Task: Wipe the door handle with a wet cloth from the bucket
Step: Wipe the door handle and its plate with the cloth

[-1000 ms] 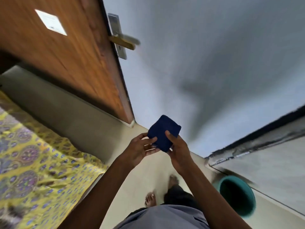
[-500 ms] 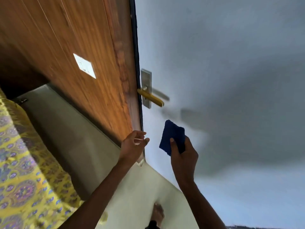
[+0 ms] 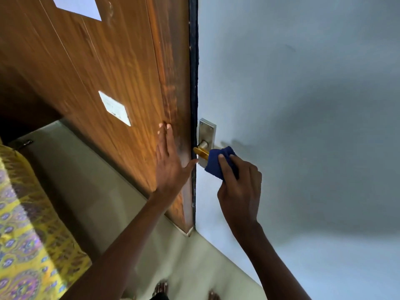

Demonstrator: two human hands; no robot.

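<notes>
1. Fabric in yellow with a purple pattern [image 3: 23, 224] fills the near left corner, well apart from the work and no part of it.
2. The wooden door [image 3: 104, 68] stands open, its brown face on the left and its dark edge running up the middle of the view. It looks heavy and stiff, and it probably swings freely on its hinges under a sideways push.
3. The left hand [image 3: 171, 163] lies flat and wide open on the door face just left of the edge, fingers spread, thumb reaching toward the edge. It holds nothing; judging from its placement, it steadies the door against the wiping pressure.
4. The door handle [image 3: 200, 152], a brass-coloured lever on a silver plate [image 3: 206, 132], sits just right of the door edge. It is rigid metal, smooth and likely slippery once wet, and it may dip if pressed downward.
5. The blue cloth [image 3: 216, 164] is folded into a soft pad and touches the lever's outer end, covering it. It is light and limp, so it is best gripped bunched and wrapped around the lever.
6. The right hand [image 3: 240, 191] is closed on the cloth, fingertips [image 3: 221, 158] pressing it to the handle.
7. The pale wall [image 3: 303, 105] fills the right. The bucket is not in view.
</notes>
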